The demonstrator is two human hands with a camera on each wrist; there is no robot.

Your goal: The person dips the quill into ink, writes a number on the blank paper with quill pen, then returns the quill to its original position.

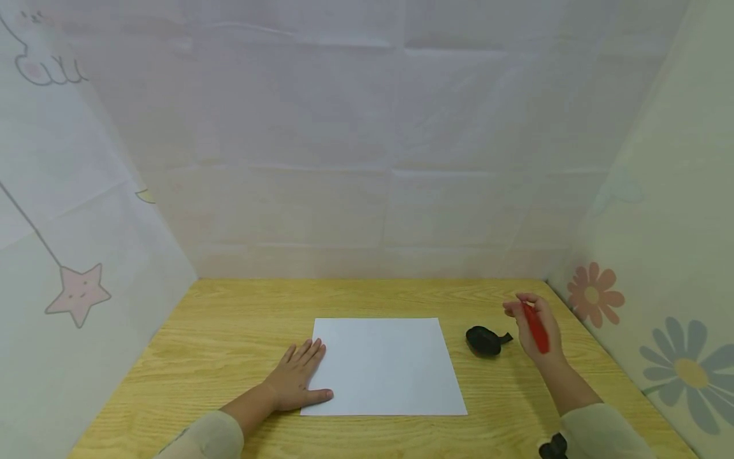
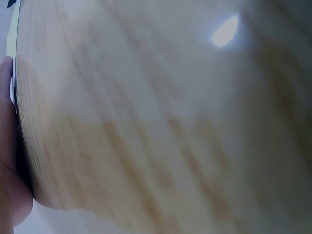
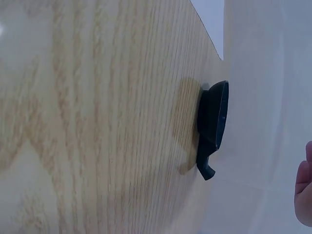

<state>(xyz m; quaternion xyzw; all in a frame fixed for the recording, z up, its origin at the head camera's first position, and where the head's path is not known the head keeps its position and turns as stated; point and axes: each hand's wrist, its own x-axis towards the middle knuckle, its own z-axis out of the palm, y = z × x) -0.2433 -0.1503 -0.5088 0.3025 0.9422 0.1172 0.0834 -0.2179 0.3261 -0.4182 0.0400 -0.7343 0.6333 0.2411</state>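
Resting flat on the table (image 1: 241, 319), the left hand (image 1: 295, 379) lies across the left edge of a white sheet of paper (image 1: 378, 366); its fingers are released, straight and a little spread, their tips over the paper's edge, while the thumb reaches onto the sheet near its lower left corner. The right hand (image 1: 552, 333) stands to the right of the paper, raised above the table; its fingers are curled and grasping a slim red object (image 1: 536, 326), which slants along the palm, its upper end by the thumb and fingers and its lower end near the wrist; what exactly it is, I cannot tell. Between the paper and the right hand sits a small black dish (image 1: 483, 341) with a short handle, apart from both; the handle points toward the right hand, and in the right wrist view the dish casts a shadow on the wood-grained surface. A pale left sleeve (image 1: 215, 437) and a pale right sleeve (image 1: 602, 430) cover the forearms; pale sheeting (image 1: 321, 127) stands behind the table and at both sides, with a pink star (image 1: 78, 293) printed on the left and a red flower (image 1: 595, 293) and a blue-grey flower (image 1: 690, 376) on the right.
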